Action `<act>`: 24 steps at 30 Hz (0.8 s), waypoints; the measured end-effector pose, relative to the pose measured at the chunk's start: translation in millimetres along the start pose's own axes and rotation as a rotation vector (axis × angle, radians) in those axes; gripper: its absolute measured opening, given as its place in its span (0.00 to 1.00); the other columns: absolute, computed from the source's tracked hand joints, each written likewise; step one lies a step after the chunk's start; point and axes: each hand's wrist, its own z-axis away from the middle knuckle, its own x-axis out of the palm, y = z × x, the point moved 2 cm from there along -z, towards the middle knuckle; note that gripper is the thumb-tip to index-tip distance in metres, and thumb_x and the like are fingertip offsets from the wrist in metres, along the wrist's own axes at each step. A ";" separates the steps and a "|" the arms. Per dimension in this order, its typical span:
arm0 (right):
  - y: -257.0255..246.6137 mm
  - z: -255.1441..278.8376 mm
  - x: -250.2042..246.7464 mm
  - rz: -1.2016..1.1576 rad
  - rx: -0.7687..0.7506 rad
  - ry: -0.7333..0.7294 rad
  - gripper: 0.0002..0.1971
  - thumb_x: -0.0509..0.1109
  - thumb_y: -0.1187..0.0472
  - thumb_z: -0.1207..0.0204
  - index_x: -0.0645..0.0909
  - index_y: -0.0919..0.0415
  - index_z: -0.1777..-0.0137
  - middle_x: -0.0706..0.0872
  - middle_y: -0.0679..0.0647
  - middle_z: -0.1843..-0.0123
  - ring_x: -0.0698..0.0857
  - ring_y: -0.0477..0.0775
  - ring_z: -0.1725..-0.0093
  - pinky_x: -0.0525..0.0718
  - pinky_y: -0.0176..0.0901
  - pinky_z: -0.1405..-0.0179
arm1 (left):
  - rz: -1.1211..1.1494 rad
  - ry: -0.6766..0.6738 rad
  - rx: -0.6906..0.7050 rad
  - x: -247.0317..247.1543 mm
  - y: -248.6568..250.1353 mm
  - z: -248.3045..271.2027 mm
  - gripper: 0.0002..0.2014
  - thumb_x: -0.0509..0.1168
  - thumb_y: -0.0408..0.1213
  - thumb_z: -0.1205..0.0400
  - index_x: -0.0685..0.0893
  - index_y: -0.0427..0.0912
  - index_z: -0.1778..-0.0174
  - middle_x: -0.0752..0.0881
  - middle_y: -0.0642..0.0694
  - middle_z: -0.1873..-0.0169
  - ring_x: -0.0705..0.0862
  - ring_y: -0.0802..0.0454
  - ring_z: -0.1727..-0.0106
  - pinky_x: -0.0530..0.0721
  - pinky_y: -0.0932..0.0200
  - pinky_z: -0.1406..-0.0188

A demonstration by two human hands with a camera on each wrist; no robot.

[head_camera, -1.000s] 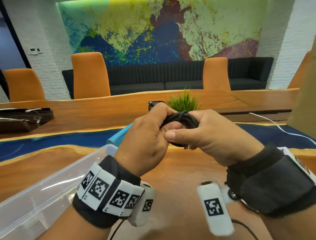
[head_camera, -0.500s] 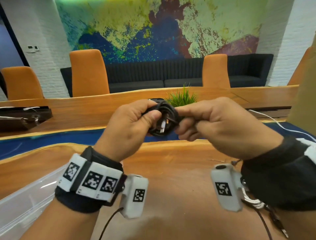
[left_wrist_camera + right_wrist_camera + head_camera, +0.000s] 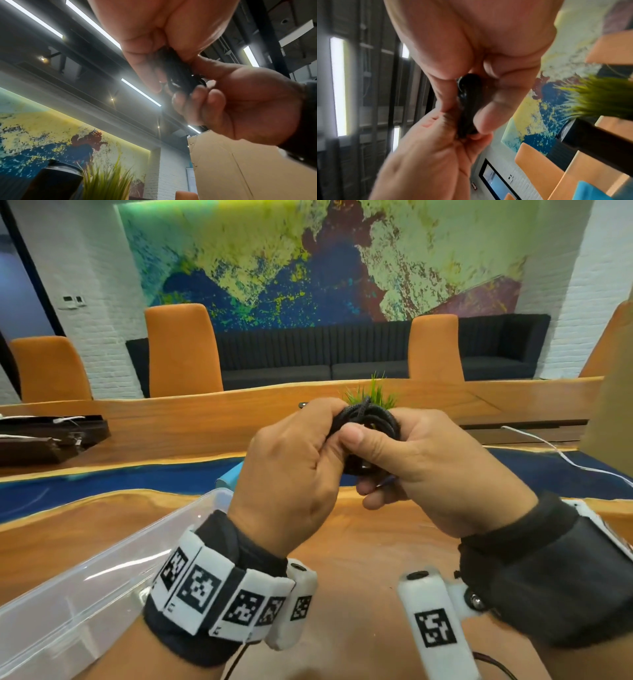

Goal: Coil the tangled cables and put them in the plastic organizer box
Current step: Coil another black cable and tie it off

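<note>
A black braided cable [image 3: 371,419] is wound into a small tight coil, held up above the wooden table between both hands. My left hand [image 3: 294,460] grips the coil's left side with curled fingers. My right hand [image 3: 411,460] pinches its right side, thumb on the near face. In the left wrist view the black coil [image 3: 181,75] is squeezed between the fingers of both hands. In the right wrist view the coil [image 3: 469,102] shows edge-on between thumb and fingers. The clear plastic organizer box [image 3: 85,587] lies at the lower left, below my left wrist.
A white cable [image 3: 561,453] trails across the table's blue strip at the right. A potted grass plant [image 3: 373,393] stands just behind the hands. A cardboard panel [image 3: 613,419] rises at the right edge. Dark trays [image 3: 44,440] lie far left; orange chairs line the far side.
The hands have turned the coil and shifted right and slightly down. The box is in view again at lower left; the loose plug end seen half a second ago is tucked out of sight.
</note>
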 end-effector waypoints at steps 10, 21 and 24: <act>6.6 -2.9 -19.3 0.203 -0.007 -0.157 0.09 0.68 0.73 0.23 0.84 0.65 0.45 0.90 0.61 0.55 0.92 0.59 0.60 0.92 0.56 0.60 | 0.420 -0.220 -0.189 13.2 -19.1 3.1 0.08 0.66 0.36 0.17 0.87 0.47 0.44 0.90 0.47 0.55 0.87 0.52 0.52 0.86 0.53 0.52; 8.5 -5.3 -29.7 0.115 -0.264 -0.205 0.13 0.71 0.70 0.24 0.81 0.67 0.39 0.87 0.63 0.47 0.90 0.65 0.50 0.91 0.58 0.53 | 1.239 -0.173 -0.737 18.7 -15.1 2.6 0.19 0.68 0.45 0.22 0.85 0.33 0.43 0.81 0.48 0.71 0.80 0.51 0.62 0.74 0.46 0.45; 10.2 -6.6 -30.0 0.053 -0.249 -0.224 0.17 0.71 0.67 0.27 0.80 0.71 0.39 0.86 0.65 0.47 0.89 0.68 0.47 0.91 0.54 0.53 | 1.416 -0.181 -0.858 23.3 -11.4 4.4 0.22 0.68 0.43 0.22 0.85 0.32 0.36 0.79 0.47 0.73 0.77 0.46 0.59 0.73 0.43 0.41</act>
